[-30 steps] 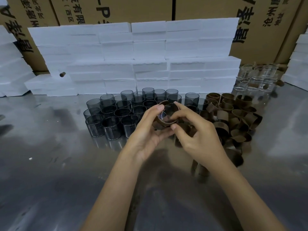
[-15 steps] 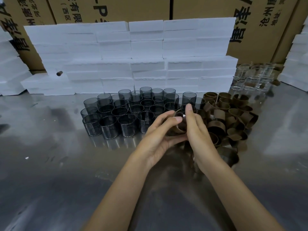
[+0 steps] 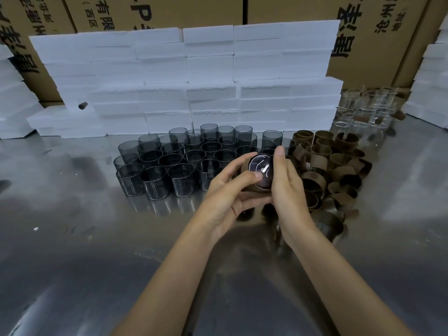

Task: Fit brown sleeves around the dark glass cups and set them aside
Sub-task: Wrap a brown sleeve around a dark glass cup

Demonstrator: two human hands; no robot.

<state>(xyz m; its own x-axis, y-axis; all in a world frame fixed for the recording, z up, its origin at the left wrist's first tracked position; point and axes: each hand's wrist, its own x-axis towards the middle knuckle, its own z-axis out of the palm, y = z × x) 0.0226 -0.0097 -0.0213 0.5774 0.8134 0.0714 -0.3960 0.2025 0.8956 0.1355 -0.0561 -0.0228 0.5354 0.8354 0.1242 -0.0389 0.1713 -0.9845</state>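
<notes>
Both hands hold one dark glass cup [image 3: 260,169] above the tabletop [image 3: 72,238].
Left hand [image 3: 228,192] fingers curl around its brown sleeve [image 3: 244,166]; right hand [image 3: 287,187] grips at 3 o'clock; loose sleeves [image 3: 327,161] lie right.

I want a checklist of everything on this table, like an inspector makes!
Surface: shiny metal table, with a white speck.
Job's things: dark cups grouped mid-table; brown sleeves piled to their right; one cup held up, a sleeve around it.
Clutter: clear glasses at the back right.
Grippers: left hand and right hand both grip the held cup.
Cables: nothing seen.
Surroundings: white foam blocks stacked behind; cardboard boxes behind those.
</notes>
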